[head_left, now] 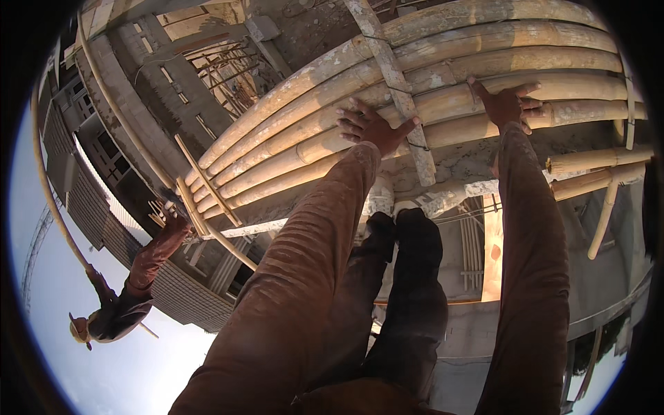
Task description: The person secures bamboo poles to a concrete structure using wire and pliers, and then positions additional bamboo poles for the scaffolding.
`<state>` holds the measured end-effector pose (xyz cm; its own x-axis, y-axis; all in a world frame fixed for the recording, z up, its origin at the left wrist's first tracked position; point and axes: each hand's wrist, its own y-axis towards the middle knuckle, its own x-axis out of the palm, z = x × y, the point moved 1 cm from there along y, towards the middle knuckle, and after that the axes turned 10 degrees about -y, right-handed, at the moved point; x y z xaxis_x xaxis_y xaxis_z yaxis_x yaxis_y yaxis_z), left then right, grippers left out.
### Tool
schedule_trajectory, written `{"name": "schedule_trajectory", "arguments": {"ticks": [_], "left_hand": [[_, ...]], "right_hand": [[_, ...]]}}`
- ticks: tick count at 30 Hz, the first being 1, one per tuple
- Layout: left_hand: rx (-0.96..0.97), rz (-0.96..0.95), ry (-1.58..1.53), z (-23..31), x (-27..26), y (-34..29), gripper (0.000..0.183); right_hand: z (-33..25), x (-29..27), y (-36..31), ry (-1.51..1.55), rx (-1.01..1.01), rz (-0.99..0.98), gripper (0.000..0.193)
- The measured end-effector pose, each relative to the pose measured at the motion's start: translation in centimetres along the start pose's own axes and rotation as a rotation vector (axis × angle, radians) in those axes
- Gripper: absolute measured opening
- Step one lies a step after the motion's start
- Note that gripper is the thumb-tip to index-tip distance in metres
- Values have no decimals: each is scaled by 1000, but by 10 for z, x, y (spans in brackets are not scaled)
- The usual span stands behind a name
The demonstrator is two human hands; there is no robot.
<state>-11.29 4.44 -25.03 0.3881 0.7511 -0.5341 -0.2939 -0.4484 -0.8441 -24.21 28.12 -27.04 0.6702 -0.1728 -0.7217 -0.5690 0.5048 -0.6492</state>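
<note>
A platform of several bamboo poles (477, 66) lies side by side in front of me, tied with flat wooden crosspieces (391, 72). My left hand (377, 130) rests on the nearer poles just left of the middle crosspiece, fingers spread, thumb toward the wood. Farther right, my right hand (508, 107) leans on the same poles. Its thumb points away to the left and its other fingers reach to the right, apart. Neither hand shows anything held. Both arms are stretched out in dusty reddish-brown sleeves.
My dark-trousered legs (408, 277) stand over a lower beam (443, 199). A co-worker (124, 304) in a hat is at the left, beside a tall bamboo upright (62, 214). Loose bamboo pieces (602, 181) jut out at the right. An open drop with lower structures shows below.
</note>
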Motion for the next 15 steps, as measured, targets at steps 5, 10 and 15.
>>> {"name": "schedule_trajectory", "arguments": {"ticks": [5,10,15], "left_hand": [[15,-17,-16,-2,1,2,154],[29,-67,59,14,2,-5,154],[23,-122,-32,6,-9,-9,152]], "right_hand": [[-3,-7,-7,5,14,5,156],[15,1,12,56,-16,110,161],[21,42,51,-219,-126,238,158]]}}
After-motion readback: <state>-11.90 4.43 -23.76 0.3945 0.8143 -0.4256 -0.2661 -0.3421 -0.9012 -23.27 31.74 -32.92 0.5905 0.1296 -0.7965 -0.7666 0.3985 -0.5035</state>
